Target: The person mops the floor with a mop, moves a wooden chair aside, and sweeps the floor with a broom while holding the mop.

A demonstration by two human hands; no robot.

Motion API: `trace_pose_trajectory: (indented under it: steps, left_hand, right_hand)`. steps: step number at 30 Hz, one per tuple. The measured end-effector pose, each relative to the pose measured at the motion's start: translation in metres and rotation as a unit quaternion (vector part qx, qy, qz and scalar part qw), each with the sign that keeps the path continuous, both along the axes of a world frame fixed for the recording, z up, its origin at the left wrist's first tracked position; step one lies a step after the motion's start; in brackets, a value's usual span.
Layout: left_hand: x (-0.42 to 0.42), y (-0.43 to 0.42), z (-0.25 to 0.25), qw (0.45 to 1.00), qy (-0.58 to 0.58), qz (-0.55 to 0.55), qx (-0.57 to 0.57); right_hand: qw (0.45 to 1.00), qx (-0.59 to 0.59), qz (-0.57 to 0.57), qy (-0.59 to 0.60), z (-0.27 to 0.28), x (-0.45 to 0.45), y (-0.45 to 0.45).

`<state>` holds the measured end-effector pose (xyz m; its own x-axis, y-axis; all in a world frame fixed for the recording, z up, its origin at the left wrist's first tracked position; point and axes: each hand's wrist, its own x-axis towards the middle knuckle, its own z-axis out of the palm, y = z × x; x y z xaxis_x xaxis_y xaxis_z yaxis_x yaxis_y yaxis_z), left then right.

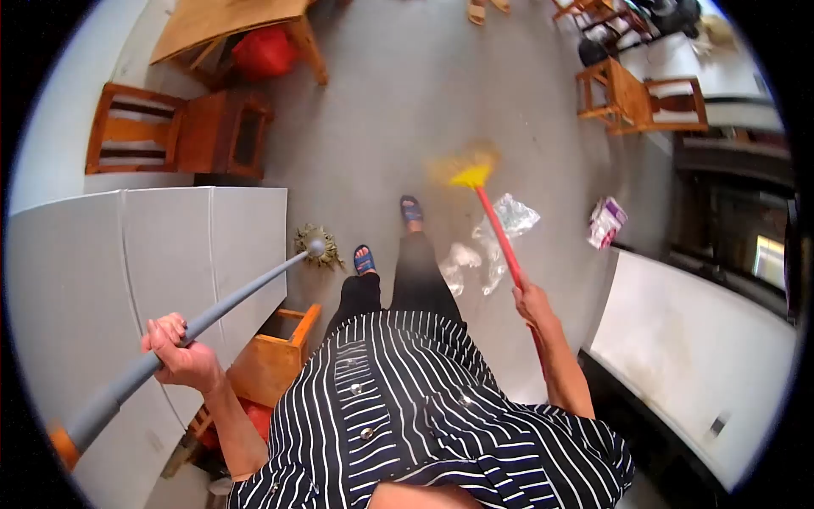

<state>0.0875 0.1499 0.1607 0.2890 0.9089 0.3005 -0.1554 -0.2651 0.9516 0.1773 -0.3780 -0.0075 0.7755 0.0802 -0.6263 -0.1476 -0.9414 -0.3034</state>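
My left hand point(182, 355) is wrapped round the grey pole of a mop point(246, 294), whose stringy head rests on the floor by the white cabinet. In my right hand point(532, 307) is the red handle of a broom point(500, 236). The broom's yellow bristles are blurred, low over the floor ahead of my feet. Clear plastic bags point(511, 219) lie beside and under the red handle, with a whitish crumpled piece point(459, 257) closer to my legs.
A wooden chair point(136, 131) and a table point(225, 21) with a red bag stand ahead left. To the right are another chair point(632, 93), a purple-and-white packet point(606, 222) on the floor and a white panel point(687, 339). A wooden stool point(271, 360) is near my left side.
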Motion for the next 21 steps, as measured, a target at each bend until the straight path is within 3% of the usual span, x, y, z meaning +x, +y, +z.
trace_pose_trajectory:
  steps: [3,4,5,6,7,11,15,17,21]
  left_hand:
    - [-0.009,0.002,0.000,0.999,0.004,-0.039,-0.020]
    - [-0.007,0.001,0.002,0.999,0.006,-0.045,-0.025]
    - [-0.008,-0.002,0.002,0.998,0.009,-0.050,-0.029]
    - [-0.011,0.000,-0.001,0.997,0.005,-0.075,-0.021]
    - [-0.012,0.000,-0.002,0.997,0.009,-0.077,-0.025]
    - [-0.008,-0.008,-0.003,0.996,0.014,-0.092,-0.018]
    - [-0.012,-0.009,-0.006,0.992,0.006,-0.122,-0.008]
    - [-0.017,-0.018,-0.010,0.993,0.001,-0.116,-0.014]
    - [-0.022,-0.034,-0.009,0.994,-0.012,-0.108,-0.003]
  right_hand:
    - [0.998,0.052,-0.019,0.030,-0.030,-0.021,0.040]
    - [0.988,0.141,0.006,-0.067,-0.052,-0.026,0.055]
    - [0.991,0.129,-0.016,0.031,-0.070,-0.017,0.075]
    - [0.994,0.103,0.028,-0.028,-0.073,-0.013,0.106]
    - [0.994,0.098,0.047,-0.001,-0.069,-0.003,0.128]
    - [0.995,0.062,0.073,-0.019,-0.139,0.007,0.178]
    - [0.998,0.052,0.039,0.014,-0.161,-0.019,0.143]
    - [0.998,0.033,0.056,-0.027,-0.150,-0.049,0.083]
    - [0.998,-0.067,-0.008,0.014,-0.107,-0.096,-0.022]
